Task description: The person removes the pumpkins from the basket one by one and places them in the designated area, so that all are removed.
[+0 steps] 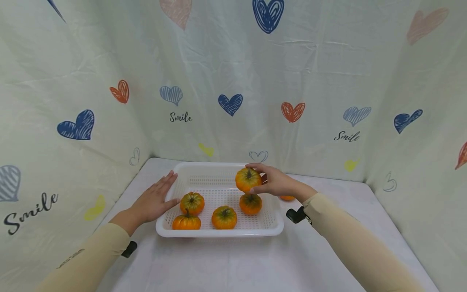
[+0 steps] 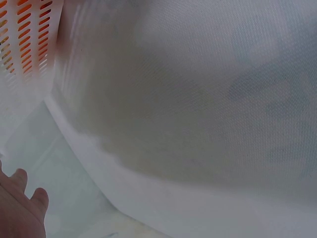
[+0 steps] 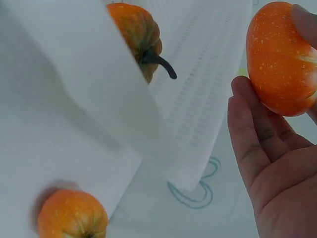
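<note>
My right hand (image 1: 275,181) grips a small orange pumpkin (image 1: 248,179) over the right part of a white plastic basket (image 1: 219,233). In the right wrist view, the fingers and thumb close round this pumpkin (image 3: 280,59). Below it in the head view, another pumpkin (image 1: 250,204) sits in the basket. My left hand (image 1: 151,201) rests at the basket's left rim, its fingers straight. Near its thumb lie two more pumpkins, one behind (image 1: 192,203) and one in front (image 1: 186,222). A further pumpkin (image 1: 224,217) sits at the basket's front middle.
Outside the basket on the right, a pumpkin (image 1: 287,198) lies on the table, mostly hidden by my right arm; the right wrist view shows this pumpkin (image 3: 73,215) better. A white cloth (image 1: 226,263) covers the table. A heart-printed curtain (image 1: 233,61) hangs around the back and sides.
</note>
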### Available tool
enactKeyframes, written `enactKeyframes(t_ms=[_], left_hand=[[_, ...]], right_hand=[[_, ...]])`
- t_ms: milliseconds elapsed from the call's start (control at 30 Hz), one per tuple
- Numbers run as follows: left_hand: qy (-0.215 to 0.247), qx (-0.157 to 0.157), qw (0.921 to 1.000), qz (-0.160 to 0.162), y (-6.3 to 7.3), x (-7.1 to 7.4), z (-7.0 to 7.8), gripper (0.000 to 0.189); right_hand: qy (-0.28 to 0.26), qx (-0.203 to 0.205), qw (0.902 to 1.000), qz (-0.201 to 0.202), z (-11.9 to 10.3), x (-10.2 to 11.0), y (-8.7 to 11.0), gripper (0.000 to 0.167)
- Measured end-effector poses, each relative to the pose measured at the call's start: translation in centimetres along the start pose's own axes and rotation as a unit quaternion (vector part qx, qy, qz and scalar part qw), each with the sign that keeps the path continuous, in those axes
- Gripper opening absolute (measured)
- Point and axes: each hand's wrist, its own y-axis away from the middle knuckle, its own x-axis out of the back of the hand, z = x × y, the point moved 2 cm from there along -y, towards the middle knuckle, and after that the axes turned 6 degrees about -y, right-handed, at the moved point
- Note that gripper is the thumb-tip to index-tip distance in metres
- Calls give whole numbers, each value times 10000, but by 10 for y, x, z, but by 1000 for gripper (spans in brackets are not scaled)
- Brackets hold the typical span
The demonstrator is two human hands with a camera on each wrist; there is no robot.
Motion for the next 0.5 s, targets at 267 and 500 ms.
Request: enactKeyframes(t_ms=[267, 500], left_hand=[[-1, 13, 10000, -9, 0, 0, 0, 81], [9, 28, 10000, 0, 0, 0, 0, 81]], right_hand=[[175, 26, 9995, 252, 8, 13, 20, 79], [126, -28, 9989, 443, 19, 22, 34, 79]])
